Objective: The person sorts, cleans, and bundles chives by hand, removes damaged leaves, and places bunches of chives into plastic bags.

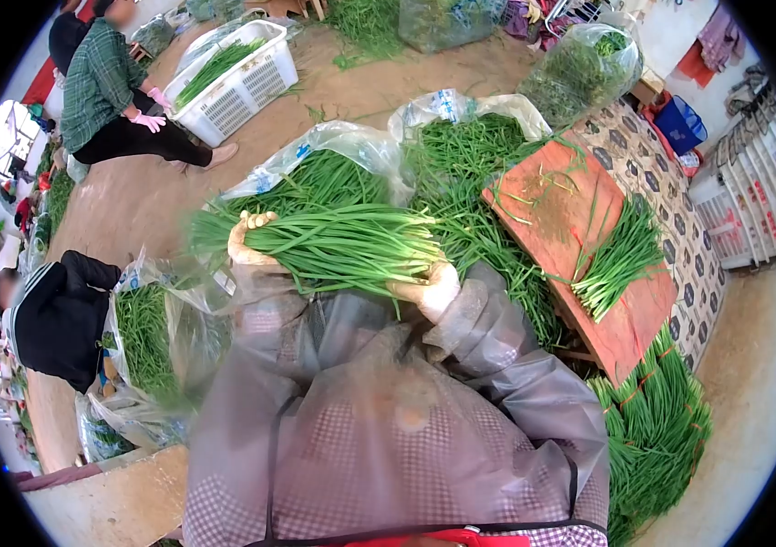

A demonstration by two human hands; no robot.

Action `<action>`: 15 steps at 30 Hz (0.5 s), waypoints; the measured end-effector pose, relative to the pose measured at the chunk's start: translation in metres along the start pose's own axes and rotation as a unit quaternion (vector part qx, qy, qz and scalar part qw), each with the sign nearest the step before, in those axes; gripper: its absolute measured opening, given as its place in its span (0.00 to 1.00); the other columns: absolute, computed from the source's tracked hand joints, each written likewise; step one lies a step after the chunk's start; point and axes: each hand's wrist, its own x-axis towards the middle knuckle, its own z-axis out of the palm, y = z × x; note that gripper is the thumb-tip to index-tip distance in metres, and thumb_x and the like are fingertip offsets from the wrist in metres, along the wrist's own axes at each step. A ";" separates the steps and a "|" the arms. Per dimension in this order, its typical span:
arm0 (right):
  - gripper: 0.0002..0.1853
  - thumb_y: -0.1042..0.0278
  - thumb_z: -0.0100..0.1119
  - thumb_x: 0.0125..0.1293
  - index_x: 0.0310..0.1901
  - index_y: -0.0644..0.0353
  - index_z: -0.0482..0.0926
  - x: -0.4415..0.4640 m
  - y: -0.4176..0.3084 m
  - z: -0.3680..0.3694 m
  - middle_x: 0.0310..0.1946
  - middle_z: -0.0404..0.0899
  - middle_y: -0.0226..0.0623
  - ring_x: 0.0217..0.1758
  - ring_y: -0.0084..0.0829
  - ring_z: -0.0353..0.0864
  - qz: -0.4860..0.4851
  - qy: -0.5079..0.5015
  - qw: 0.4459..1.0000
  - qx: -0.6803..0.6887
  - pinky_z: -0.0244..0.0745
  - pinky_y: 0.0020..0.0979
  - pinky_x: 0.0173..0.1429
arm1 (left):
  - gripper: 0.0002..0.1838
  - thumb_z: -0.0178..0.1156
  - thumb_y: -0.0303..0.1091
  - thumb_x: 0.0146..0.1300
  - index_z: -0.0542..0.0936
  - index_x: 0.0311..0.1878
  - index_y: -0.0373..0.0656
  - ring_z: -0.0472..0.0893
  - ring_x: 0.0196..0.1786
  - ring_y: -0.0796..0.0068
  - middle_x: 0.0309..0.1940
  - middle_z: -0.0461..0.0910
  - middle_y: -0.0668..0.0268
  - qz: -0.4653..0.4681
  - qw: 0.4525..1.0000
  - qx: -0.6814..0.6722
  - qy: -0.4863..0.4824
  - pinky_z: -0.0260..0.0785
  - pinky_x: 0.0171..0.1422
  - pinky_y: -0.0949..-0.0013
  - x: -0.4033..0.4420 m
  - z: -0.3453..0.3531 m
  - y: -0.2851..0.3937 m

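A thick bunch of long green chives (347, 244) lies sideways across both my hands in front of my chest. My left hand (247, 242) has its fingers wrapped round the leafy end on the left. At the paler stem ends on the right, my right hand (431, 289) grips the bunch from below. Just beyond it, loose chives (324, 178) fill an open plastic bag (351, 139). To the right, a reddish wooden board (547, 187) carries a smaller pile of chives (620, 260) and scattered scraps.
Tied chive bundles (657, 438) are heaped below the board. A person in a green checked shirt (103, 77) walks beside a white crate (242, 96); another in dark clothing (58, 314) bends at the left. White crates (752, 187) and a blue bucket (679, 125) stand at right.
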 end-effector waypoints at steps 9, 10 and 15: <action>0.16 0.81 0.64 0.54 0.46 0.68 0.81 -0.029 0.007 -0.057 0.47 0.82 0.40 0.47 0.30 0.82 0.016 0.146 0.983 -0.114 0.74 0.28 0.55 | 0.07 0.54 0.25 0.54 0.70 0.37 0.41 0.73 0.33 0.69 0.26 0.72 0.65 0.004 1.000 0.003 0.002 0.69 0.54 0.61 -0.002 0.008 -0.011; 0.15 0.79 0.63 0.54 0.46 0.68 0.81 -0.036 -0.005 -0.083 0.47 0.82 0.41 0.47 0.30 0.81 -0.036 0.121 0.975 -0.183 0.74 0.28 0.54 | 0.07 0.54 0.25 0.54 0.70 0.38 0.41 0.73 0.34 0.70 0.27 0.73 0.65 0.036 0.999 -0.001 0.000 0.68 0.54 0.61 0.004 -0.001 -0.002; 0.20 0.67 0.61 0.62 0.54 0.64 0.77 -0.045 -0.004 -0.158 0.39 0.82 0.39 0.46 0.28 0.80 -0.140 0.101 0.853 -0.493 0.74 0.29 0.53 | 0.08 0.51 0.27 0.60 0.70 0.42 0.39 0.74 0.37 0.70 0.28 0.72 0.66 0.001 0.989 -0.054 -0.141 0.67 0.56 0.61 0.006 -0.001 0.018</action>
